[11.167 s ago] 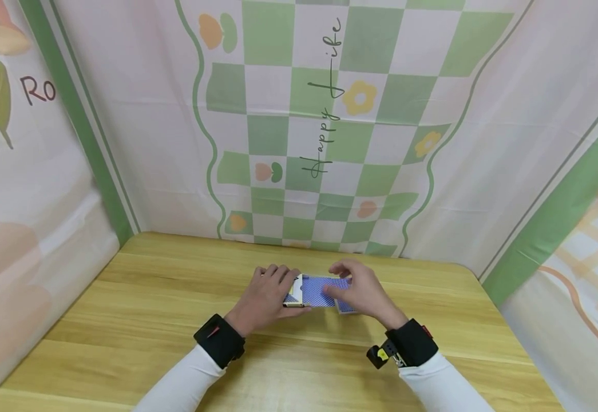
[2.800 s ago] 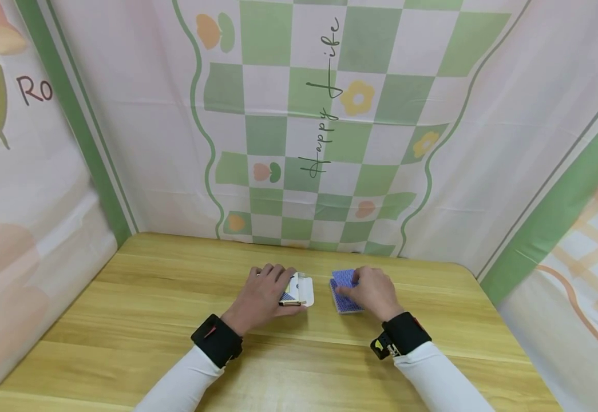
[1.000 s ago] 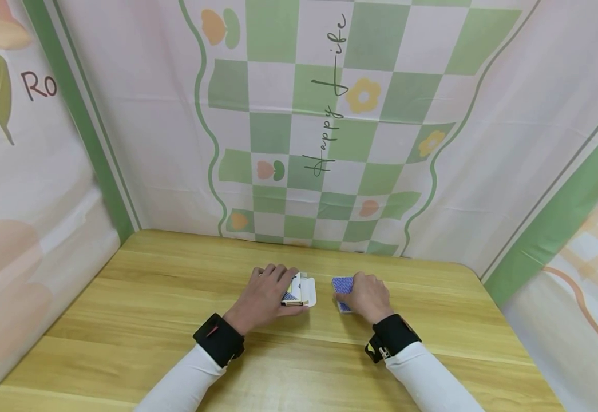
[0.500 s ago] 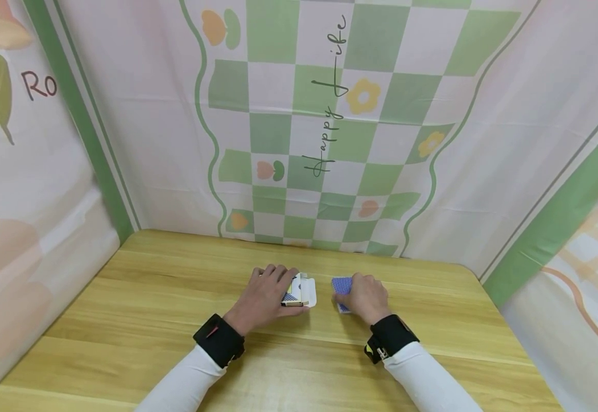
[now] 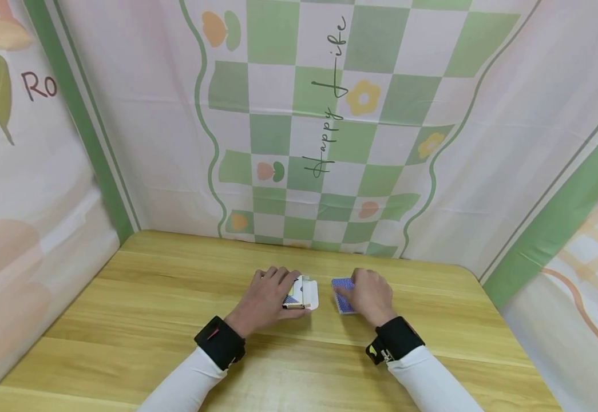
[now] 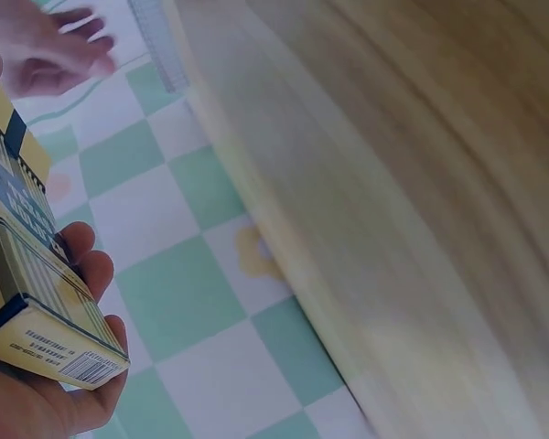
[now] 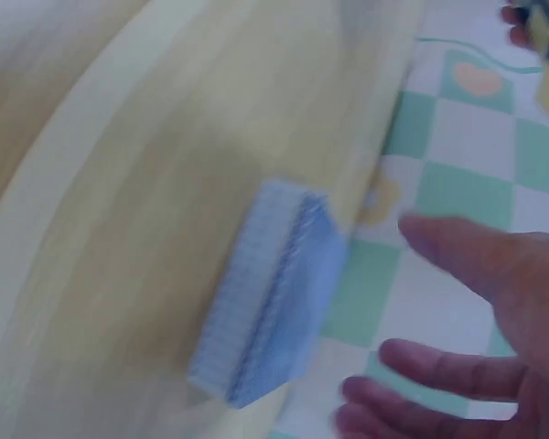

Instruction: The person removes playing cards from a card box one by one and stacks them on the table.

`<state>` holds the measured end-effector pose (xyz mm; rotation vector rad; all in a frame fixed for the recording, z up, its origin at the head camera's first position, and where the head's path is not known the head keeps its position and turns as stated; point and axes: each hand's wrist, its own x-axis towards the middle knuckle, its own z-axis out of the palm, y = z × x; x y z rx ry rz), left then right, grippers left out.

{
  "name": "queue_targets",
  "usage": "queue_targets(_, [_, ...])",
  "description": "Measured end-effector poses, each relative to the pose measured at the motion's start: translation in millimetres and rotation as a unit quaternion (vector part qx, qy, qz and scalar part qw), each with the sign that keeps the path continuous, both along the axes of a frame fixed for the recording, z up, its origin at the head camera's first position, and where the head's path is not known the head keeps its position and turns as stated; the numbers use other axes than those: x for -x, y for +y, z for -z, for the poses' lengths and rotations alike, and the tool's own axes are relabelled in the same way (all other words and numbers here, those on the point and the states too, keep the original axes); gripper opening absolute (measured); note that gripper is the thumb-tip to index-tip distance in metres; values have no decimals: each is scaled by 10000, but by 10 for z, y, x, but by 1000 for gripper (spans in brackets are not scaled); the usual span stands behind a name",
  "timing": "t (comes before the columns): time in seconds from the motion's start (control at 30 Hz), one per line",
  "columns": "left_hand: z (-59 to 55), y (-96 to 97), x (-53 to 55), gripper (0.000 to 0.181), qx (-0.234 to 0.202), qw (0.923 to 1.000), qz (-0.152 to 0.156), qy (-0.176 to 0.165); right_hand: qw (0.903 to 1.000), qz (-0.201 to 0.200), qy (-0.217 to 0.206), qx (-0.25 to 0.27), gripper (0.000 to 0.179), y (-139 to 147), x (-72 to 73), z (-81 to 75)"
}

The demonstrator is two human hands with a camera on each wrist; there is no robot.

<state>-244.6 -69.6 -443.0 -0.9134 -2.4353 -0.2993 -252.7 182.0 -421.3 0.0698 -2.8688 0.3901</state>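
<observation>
My left hand [image 5: 260, 298] grips a playing-card box [image 5: 293, 298], whose white flap stands open toward the right. Fingers and thumb wrap round this yellow and dark-blue striped box [image 6: 50, 293] in the left wrist view; a barcode shows on its end. To the right of the box, a squared stack of blue-backed playing cards [image 5: 343, 294] lies on the table. Over its right part is my right hand [image 5: 373, 297]. In the right wrist view, a gap separates the loosely bent fingers [image 7: 448, 370] from the card stack [image 7: 265, 293]; nothing is held there.
Both hands work on a wooden table [image 5: 185, 355]. A patterned curtain [image 5: 324, 114] hangs behind its far edge, and more fabric hangs at the left and right. Each wrist carries a black strap [image 5: 220, 342].
Earlier, blue-backed cards stretched between box and stack; now the flap shows there. Over the last half second my right hand let go of the stack and shifted slightly right. The left stays put.
</observation>
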Motion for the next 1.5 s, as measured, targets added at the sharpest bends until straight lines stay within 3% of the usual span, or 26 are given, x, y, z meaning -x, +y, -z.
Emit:
queue_targets(0.1, [-1,11,6,75,-45,9999,25,87,9973,-391,556,283,26,-51,-22,-63])
queue_targets(0.2, [-3,19,11,74,-62,9998,39,170,9886,-986,773,837,13,-138,-56,-132])
queue_targets(0.33, [-14,30,15,75,9,9997,35,221,9667,-1778,427,1789,7,-264,-111,-196])
queue_targets(0.47, [-26,46,22,76,123,9997,16,218,9496,-2167,49,2264,6,-362,-139,-214])
queue_targets(0.97, [-50,95,46,75,-9,9980,249,586,9505,-2142,-196,2241,9,-437,-133,-179])
queue_targets(1.3, [-56,125,28,75,65,9975,337,615,9631,-1744,-96,2049,15,-451,-137,-137])
queue_targets(1.5, [-47,122,25,76,108,9966,351,738,9583,-1750,-379,2229,16,-417,-161,-150])
